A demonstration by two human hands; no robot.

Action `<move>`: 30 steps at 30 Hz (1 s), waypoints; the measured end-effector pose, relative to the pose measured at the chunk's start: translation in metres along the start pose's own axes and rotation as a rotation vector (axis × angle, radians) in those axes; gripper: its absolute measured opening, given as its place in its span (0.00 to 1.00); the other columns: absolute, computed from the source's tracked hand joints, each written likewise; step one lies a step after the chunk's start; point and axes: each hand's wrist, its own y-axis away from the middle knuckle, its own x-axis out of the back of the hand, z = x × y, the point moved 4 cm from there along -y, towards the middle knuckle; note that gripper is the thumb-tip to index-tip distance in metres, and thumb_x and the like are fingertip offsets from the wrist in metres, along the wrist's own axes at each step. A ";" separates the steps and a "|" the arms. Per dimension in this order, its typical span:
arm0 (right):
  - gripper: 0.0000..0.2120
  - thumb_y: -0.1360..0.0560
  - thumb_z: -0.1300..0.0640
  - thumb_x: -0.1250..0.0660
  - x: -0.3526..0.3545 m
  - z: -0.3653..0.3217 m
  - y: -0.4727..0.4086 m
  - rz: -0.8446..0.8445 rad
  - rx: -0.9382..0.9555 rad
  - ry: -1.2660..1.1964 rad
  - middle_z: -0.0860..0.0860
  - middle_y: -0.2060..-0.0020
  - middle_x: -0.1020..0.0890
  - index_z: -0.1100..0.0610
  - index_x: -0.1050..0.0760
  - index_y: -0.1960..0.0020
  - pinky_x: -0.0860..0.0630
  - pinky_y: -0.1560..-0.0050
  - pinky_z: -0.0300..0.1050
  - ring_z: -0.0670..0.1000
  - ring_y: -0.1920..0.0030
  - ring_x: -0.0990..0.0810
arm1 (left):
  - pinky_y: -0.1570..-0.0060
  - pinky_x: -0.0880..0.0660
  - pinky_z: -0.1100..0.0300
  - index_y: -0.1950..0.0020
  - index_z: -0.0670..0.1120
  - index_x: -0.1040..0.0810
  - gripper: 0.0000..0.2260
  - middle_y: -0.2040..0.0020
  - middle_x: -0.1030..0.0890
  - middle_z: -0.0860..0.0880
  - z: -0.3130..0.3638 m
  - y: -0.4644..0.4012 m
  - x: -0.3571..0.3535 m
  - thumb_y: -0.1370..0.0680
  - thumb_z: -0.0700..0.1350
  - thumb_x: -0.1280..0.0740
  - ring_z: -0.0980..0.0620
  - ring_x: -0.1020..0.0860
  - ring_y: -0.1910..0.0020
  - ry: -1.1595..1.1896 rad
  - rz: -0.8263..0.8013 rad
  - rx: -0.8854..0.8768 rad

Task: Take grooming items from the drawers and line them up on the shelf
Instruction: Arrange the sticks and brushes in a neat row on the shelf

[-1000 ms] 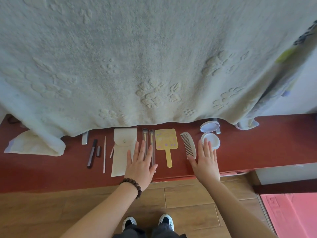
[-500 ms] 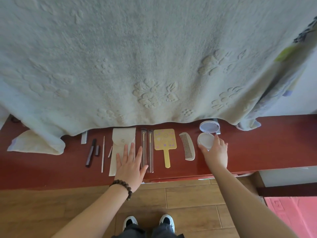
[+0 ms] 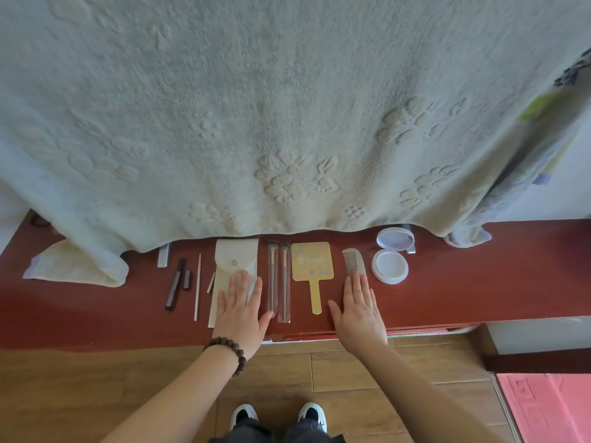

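Grooming items lie in a row on the red shelf (image 3: 479, 282). From left: a dark pencil (image 3: 175, 282), a thin white stick (image 3: 198, 286), a cream pouch (image 3: 235, 260), two wrapped brushes (image 3: 278, 276), a yellow hand mirror (image 3: 311, 263), a grey comb (image 3: 353, 262) and an open white compact (image 3: 390, 265). My left hand (image 3: 241, 311) lies flat, fingers apart, on the lower part of the pouch. My right hand (image 3: 358, 311) lies flat with its fingertips on the comb's lower end. Neither hand grips anything.
A pale embossed blanket (image 3: 287, 107) hangs over the back of the shelf, its hem just above the items. A folded cloth (image 3: 76, 266) sits at the far left. Below are a wooden floor (image 3: 96, 394), my shoes and a pink mat (image 3: 550, 407).
My right hand has left the compact and moved left onto the comb's lower end, flat. My left hand stays on the pouch, barely shifted.
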 end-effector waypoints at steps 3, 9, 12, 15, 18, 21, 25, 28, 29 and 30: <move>0.33 0.19 0.41 0.57 -0.001 -0.005 -0.001 -0.014 -0.055 0.007 0.54 0.23 0.61 0.60 0.61 0.23 0.63 0.24 0.48 0.51 0.24 0.67 | 0.27 0.61 0.46 0.23 0.49 0.62 0.31 0.24 0.67 0.44 -0.001 0.001 -0.001 0.19 0.60 0.52 0.44 0.65 0.24 -0.003 0.001 -0.003; 0.33 0.25 0.41 0.68 -0.001 -0.043 -0.005 0.045 0.223 0.122 0.50 0.23 0.61 0.50 0.58 0.22 0.66 0.26 0.51 0.52 0.25 0.68 | 0.26 0.60 0.47 0.23 0.49 0.62 0.30 0.24 0.68 0.46 -0.003 0.001 0.000 0.19 0.59 0.52 0.44 0.65 0.24 -0.004 -0.010 -0.012; 0.26 0.19 0.44 0.62 -0.007 -0.056 -0.022 -0.006 0.249 0.159 0.49 0.23 0.60 0.47 0.58 0.22 0.63 0.24 0.54 0.53 0.24 0.66 | 0.26 0.61 0.48 0.23 0.49 0.61 0.30 0.24 0.67 0.46 -0.003 0.001 0.001 0.19 0.58 0.51 0.45 0.65 0.24 0.002 -0.017 -0.014; 0.25 0.18 0.46 0.57 -0.010 -0.053 -0.026 -0.034 0.206 0.153 0.48 0.23 0.61 0.46 0.61 0.23 0.62 0.24 0.54 0.52 0.24 0.66 | 0.26 0.61 0.48 0.23 0.50 0.62 0.29 0.24 0.68 0.46 -0.004 0.001 0.000 0.18 0.58 0.52 0.45 0.66 0.25 -0.013 -0.025 -0.006; 0.25 0.18 0.45 0.57 -0.010 -0.053 -0.021 -0.026 0.197 0.151 0.48 0.23 0.61 0.45 0.61 0.23 0.63 0.24 0.53 0.52 0.24 0.65 | 0.26 0.61 0.48 0.23 0.50 0.62 0.29 0.24 0.68 0.46 -0.004 0.001 0.000 0.18 0.58 0.52 0.46 0.66 0.25 0.000 -0.029 -0.004; 0.26 0.18 0.45 0.57 -0.010 -0.051 -0.019 -0.017 0.189 0.149 0.48 0.23 0.60 0.45 0.61 0.23 0.63 0.25 0.53 0.52 0.24 0.65 | 0.26 0.61 0.48 0.23 0.50 0.62 0.29 0.24 0.67 0.46 -0.005 0.000 0.000 0.19 0.58 0.52 0.45 0.66 0.25 0.024 -0.032 -0.010; 0.26 0.18 0.45 0.56 -0.011 -0.048 -0.017 -0.021 0.173 0.140 0.48 0.23 0.60 0.45 0.61 0.23 0.63 0.25 0.54 0.52 0.24 0.65 | 0.26 0.61 0.48 0.23 0.50 0.62 0.29 0.24 0.67 0.46 -0.006 0.000 0.000 0.18 0.58 0.52 0.45 0.66 0.25 0.020 -0.044 -0.020; 0.27 0.20 0.42 0.63 -0.010 -0.051 -0.016 -0.011 0.147 0.137 0.48 0.23 0.60 0.46 0.61 0.23 0.63 0.25 0.54 0.51 0.25 0.67 | 0.26 0.61 0.48 0.23 0.49 0.63 0.29 0.24 0.67 0.46 -0.006 0.002 0.004 0.18 0.57 0.52 0.46 0.66 0.25 0.019 -0.041 -0.024; 0.30 0.23 0.40 0.67 -0.009 -0.056 -0.013 0.012 0.150 0.123 0.48 0.23 0.61 0.46 0.62 0.23 0.64 0.25 0.54 0.51 0.26 0.68 | 0.26 0.61 0.47 0.23 0.49 0.62 0.30 0.23 0.66 0.47 -0.007 0.003 0.005 0.18 0.57 0.51 0.46 0.66 0.25 0.015 -0.022 -0.031; 0.32 0.26 0.40 0.71 -0.009 -0.062 -0.010 0.025 0.168 0.109 0.48 0.23 0.61 0.47 0.63 0.24 0.64 0.26 0.54 0.51 0.26 0.68 | 0.27 0.61 0.47 0.23 0.49 0.61 0.29 0.23 0.65 0.47 -0.007 0.004 0.007 0.18 0.57 0.51 0.46 0.65 0.25 0.008 0.008 -0.043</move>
